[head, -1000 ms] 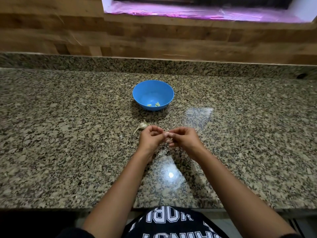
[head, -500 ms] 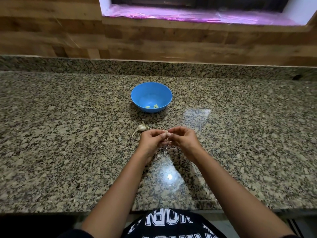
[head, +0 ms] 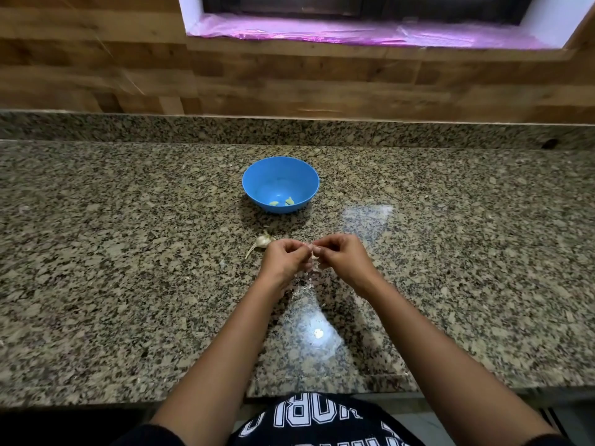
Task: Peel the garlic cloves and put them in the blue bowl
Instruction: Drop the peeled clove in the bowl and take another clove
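Note:
A blue bowl [head: 304, 180] stands on the granite counter with two peeled garlic cloves [head: 281, 202] at its bottom. Just in front of it, my left hand [head: 283, 260] and my right hand [head: 343, 257] meet fingertip to fingertip above the counter, both pinching a small garlic clove [head: 313, 253] that is mostly hidden between the fingers. A piece of garlic bulb with its stalk [head: 260, 243] lies on the counter right beside my left hand. Bits of papery garlic skin [head: 304, 286] lie under my hands.
The speckled granite counter [head: 128, 252] runs wide to both sides, its front edge close to my body. A low granite upstand and a wooden wall [head: 289, 82] close the back. A window ledge covered in pink film [head: 354, 33] sits above.
Both hands stay together on the clove, with only small finger movements. The camera has tilted slightly, so the bowl and hands appear a little lower in view.

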A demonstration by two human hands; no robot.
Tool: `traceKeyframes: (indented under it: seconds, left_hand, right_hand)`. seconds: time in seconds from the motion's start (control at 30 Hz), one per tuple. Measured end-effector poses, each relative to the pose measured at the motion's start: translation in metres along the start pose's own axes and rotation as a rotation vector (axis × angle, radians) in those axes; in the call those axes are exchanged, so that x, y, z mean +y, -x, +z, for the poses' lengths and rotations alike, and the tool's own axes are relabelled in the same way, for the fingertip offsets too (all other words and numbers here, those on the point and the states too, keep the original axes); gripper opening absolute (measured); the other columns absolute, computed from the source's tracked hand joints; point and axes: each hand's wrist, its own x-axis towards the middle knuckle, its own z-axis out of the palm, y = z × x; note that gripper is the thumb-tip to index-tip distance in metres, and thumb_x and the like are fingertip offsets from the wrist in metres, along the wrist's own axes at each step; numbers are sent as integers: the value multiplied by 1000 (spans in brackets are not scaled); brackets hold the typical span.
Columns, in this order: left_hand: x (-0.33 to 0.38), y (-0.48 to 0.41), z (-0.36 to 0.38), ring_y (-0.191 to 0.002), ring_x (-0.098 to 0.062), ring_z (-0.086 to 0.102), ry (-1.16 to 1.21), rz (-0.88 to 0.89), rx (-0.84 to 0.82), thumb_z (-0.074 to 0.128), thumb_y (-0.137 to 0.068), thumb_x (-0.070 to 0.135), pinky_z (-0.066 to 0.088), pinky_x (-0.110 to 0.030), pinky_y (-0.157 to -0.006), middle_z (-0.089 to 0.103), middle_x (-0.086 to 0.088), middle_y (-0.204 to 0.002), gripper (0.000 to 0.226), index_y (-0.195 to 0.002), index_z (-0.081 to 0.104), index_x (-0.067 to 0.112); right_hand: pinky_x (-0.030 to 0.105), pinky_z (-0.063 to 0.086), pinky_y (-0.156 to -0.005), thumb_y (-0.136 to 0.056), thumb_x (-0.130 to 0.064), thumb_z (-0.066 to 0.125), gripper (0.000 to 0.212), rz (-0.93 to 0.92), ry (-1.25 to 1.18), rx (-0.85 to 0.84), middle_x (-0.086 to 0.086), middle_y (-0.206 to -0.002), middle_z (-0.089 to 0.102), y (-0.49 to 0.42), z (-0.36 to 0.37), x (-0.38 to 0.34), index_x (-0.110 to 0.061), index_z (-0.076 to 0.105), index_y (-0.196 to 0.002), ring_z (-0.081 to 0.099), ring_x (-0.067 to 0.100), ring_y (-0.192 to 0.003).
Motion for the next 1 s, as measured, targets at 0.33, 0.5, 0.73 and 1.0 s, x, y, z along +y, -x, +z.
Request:
traceKeyframes:
  seconds: [0.33,0.5,0.73,1.0]
  left_hand:
    - [1,4,-2,-70,-14,61,-271,67,40,60,-86,-2,55,-30,-71,65,-8,-88,11,-88,62,9]
    - [4,9,2,-64,-14,53,-447,137,25,53,-89,7,46,-28,-61,65,1,-79,21,-81,67,20]
    - [-6,14,6,-79,-11,54,-823,245,91,56,-90,18,39,-14,-59,62,-5,-95,14,-94,66,8]
    - [-25,15,-2,-105,-18,56,-847,383,152,54,-92,6,39,-15,-93,60,-7,-110,21,-110,65,4]
  right_hand:
    - [19,55,-54,-84,8,57,14,125,-266,13,14,-77,62,5,-13,0,8,61,-98,57,17,-59]
    - [19,55,-53,-85,9,56,19,164,-276,17,14,-79,61,5,-15,4,12,57,-104,59,15,-59]
    - [20,55,-56,-86,4,58,12,158,-188,42,9,-80,63,1,-15,11,5,60,-97,59,14,-63]
    - [15,45,-52,-90,-7,58,10,164,124,194,6,-92,67,-34,-16,19,-5,65,-96,59,9,-68]
